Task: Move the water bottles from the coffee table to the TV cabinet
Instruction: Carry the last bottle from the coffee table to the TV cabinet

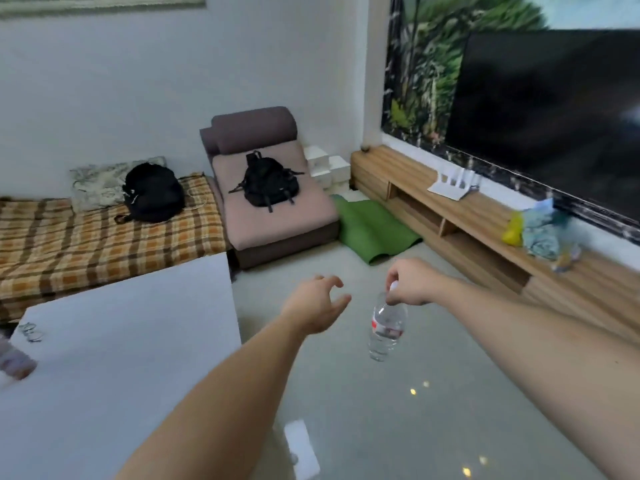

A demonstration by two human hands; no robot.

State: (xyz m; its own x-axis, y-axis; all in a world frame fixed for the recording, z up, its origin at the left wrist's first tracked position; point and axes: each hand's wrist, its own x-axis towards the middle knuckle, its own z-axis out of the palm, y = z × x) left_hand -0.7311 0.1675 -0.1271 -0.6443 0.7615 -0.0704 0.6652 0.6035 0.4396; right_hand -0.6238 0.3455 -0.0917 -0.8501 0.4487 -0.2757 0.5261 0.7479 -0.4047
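Observation:
My right hand (412, 284) grips a clear water bottle (386, 329) with a red-and-white label by its white cap; the bottle hangs over the floor between the white coffee table (121, 358) and the wooden TV cabinet (460, 216). My left hand (317, 304) is stretched out beside it, fingers spread, holding nothing. A blurred object (15, 363), possibly another bottle, lies at the table's left edge. The cabinet runs along the right wall under a black TV (554, 123).
A white router (455, 183), a yellow item (512, 230) and pale blue cloth (542, 233) sit on the cabinet top. A green mat (374, 230) lies on the floor by a brown chair with a black backpack (266, 181). Another backpack (152, 192) rests on the plaid sofa.

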